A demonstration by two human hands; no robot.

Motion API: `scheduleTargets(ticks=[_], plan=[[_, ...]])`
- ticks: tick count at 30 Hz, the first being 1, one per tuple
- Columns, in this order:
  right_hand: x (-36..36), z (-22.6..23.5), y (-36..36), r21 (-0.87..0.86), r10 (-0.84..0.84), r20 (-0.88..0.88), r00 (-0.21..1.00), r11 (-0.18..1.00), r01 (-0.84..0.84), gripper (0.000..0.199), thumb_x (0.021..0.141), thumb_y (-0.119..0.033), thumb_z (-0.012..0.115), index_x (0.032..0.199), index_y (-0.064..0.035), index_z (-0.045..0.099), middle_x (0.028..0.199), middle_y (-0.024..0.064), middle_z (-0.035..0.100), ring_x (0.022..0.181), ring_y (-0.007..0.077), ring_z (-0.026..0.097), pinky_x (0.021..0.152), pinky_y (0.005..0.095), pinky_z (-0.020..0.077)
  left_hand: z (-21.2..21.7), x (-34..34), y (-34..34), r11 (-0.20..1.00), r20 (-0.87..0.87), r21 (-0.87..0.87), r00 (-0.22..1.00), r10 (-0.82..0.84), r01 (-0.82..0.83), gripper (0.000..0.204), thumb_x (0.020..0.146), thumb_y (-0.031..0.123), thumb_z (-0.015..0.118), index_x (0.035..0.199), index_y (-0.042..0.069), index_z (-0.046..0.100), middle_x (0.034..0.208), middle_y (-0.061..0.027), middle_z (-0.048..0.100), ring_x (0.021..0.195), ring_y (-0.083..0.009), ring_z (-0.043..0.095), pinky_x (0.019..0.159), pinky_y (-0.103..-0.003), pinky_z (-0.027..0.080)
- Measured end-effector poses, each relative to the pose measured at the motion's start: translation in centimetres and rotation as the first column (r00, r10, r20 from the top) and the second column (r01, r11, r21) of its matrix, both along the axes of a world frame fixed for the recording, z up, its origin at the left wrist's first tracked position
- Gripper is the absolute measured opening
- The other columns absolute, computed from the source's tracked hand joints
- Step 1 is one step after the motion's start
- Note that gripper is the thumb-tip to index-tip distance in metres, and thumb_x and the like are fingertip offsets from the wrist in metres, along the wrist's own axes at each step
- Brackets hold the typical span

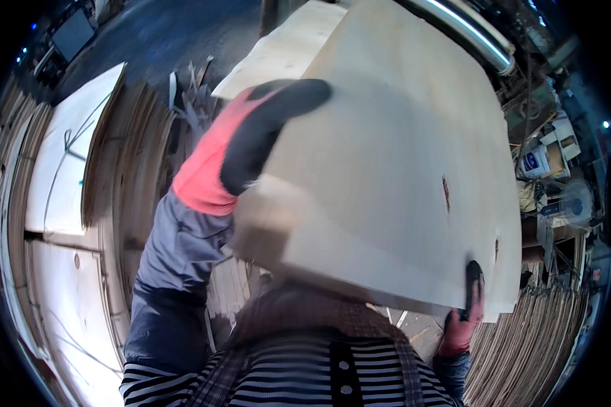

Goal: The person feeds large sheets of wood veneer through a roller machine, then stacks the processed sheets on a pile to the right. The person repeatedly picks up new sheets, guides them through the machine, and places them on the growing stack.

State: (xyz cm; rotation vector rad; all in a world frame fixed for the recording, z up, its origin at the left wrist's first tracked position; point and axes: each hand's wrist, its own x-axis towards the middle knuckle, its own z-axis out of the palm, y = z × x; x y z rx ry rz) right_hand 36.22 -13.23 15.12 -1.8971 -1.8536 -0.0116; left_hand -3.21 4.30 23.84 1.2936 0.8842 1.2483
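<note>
I hold a large thin sheet of pale wood veneer up in front of my chest. My left hand, in a red and black work glove, grips the sheet's left edge with fingers curled over it. My right hand, in the same kind of glove, pinches the sheet's lower right corner. The sheet bends slightly and hides most of what lies beyond it. A dark knot mark shows near its right side.
Stacks of veneer sheets lie at the left, more layered sheets at the lower right. A shiny metal roller crosses the top right. Boxes and clutter stand at the right. Dark floor lies behind.
</note>
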Motion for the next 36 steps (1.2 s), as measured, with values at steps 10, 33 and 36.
scheduleTargets(ticks=[10,33,36], plan=[[-1.8,7.8,18.8,0.149,0.153,0.597,0.788,0.943,-0.296,0.055,0.058,-0.031,0.064,0.109,-0.0138,0.054,0.108,0.0059,0.053,0.098,0.0233,0.051,0.085,0.035,0.0403,-21.4,-9.8,-3.9,0.925,-0.817,0.214,0.462,0.345,-0.314,0.052,0.082,0.017,0.054,0.126,0.001,0.032,0.124,-0.0186,0.04,0.116,-0.0304,0.038,0.097,-0.033,0.031],[-4.4,0.9,12.7,-0.454,0.806,0.151,0.572,0.571,-0.684,0.075,0.067,-0.049,0.059,0.124,-0.0056,0.037,0.124,0.0227,0.034,0.119,0.0374,0.029,0.102,0.0489,0.0166,-6.2,-6.3,-3.8,0.91,-0.307,-0.411,0.948,-0.083,-0.053,0.049,0.084,0.013,0.052,0.127,0.001,0.033,0.113,-0.0084,0.051,0.1,-0.0124,0.049,0.085,-0.025,0.04],[-2.6,-0.3,5.5,-0.434,0.692,0.06,0.72,0.667,-0.605,0.075,0.062,-0.046,0.065,0.12,-0.0043,0.041,0.121,0.025,0.035,0.117,0.0418,0.029,0.098,0.0516,0.0216,0.2,-2.6,-3.5,0.951,-0.147,-0.309,0.987,-0.071,0.022,0.038,0.076,0.013,0.057,0.109,-0.003,0.049,0.106,-0.0148,0.054,0.1,-0.0261,0.051,0.086,-0.03,0.04]])
